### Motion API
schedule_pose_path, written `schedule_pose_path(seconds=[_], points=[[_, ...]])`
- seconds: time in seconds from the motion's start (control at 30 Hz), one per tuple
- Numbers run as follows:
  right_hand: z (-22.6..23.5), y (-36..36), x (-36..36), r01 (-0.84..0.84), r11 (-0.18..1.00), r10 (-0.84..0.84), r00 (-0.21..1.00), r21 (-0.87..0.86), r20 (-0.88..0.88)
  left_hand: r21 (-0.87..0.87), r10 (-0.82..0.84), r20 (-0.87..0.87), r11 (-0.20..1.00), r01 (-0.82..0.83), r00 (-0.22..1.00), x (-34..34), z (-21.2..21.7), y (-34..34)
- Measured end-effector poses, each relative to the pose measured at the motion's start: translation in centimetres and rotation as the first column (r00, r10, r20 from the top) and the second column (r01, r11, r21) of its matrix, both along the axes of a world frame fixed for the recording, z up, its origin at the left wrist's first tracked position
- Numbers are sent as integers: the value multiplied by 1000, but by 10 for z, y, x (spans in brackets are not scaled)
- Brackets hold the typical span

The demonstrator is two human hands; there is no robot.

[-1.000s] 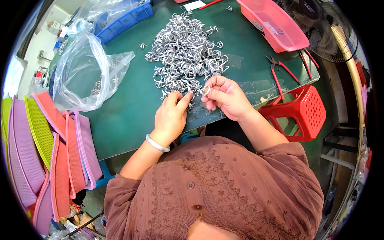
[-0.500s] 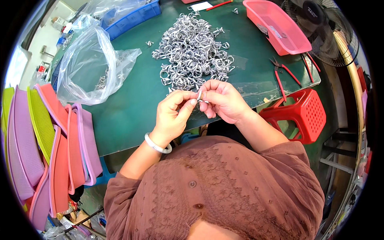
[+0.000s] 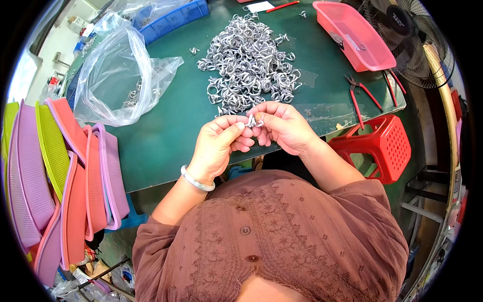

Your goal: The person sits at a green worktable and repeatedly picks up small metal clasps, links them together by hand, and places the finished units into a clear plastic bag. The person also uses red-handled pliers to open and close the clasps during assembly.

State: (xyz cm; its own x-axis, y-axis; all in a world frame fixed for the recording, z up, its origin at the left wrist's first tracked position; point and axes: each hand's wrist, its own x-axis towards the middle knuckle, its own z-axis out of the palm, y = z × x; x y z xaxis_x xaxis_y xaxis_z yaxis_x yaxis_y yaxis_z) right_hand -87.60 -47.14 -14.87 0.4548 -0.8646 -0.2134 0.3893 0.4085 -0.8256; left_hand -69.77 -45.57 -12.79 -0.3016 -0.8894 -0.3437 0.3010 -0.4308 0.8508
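Observation:
Between both hands, at the near edge of the green table [image 3: 166, 151], is a small silver metal ring [image 3: 252, 122]. My left hand [image 3: 220, 143] pinches it from the left between thumb and fingers; a pale bangle [image 3: 197, 180] circles that wrist. From the right, my right hand [image 3: 286, 128] grips the same piece with thumb and forefinger, its other fingers curled. The fingertips partly cover the ring, so its full shape is hidden. Just beyond my fingers lies a large heap of similar silver rings [image 3: 251, 65].
Left on the table are a clear plastic bag [image 3: 146, 83] and a blue bin [image 3: 176, 21]. Right are a pink basket [image 3: 372, 59], red-handled pliers [image 3: 356, 98] and a fan [image 3: 402, 22]. A red stool [image 3: 395, 148] stands by the table; coloured baskets [image 3: 75, 201] are stacked left.
Both hands have turned the ring between the fingertips, and its angle differs. My left fingers have shifted and curl below it. The whole view has moved slightly.

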Motion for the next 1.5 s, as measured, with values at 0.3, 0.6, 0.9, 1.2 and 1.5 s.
schedule_pose_path(seconds=[0.3,0.6,0.9,1.2,1.5], points=[[-3,4,7,107,961,-152,975,-254,-163,-7,-28,-204,1000,27,979,7,-14,1],[-13,3,17,-118,126,-700,693,-985,-173,126,-32,-335,989,78,942,5,-10,5],[-8,6,12,-51,305,-667,701,-951,-252,146,-22,-329,986,74,944,12,-16,6],[-20,6,-7,-213,511,-651,536,-833,-537,168,13,-235,985,27,972,25,-30,8],[-19,-2,7,-362,458,-721,383,-812,-577,175,28,-144,985,-3,989,22,-27,8]])
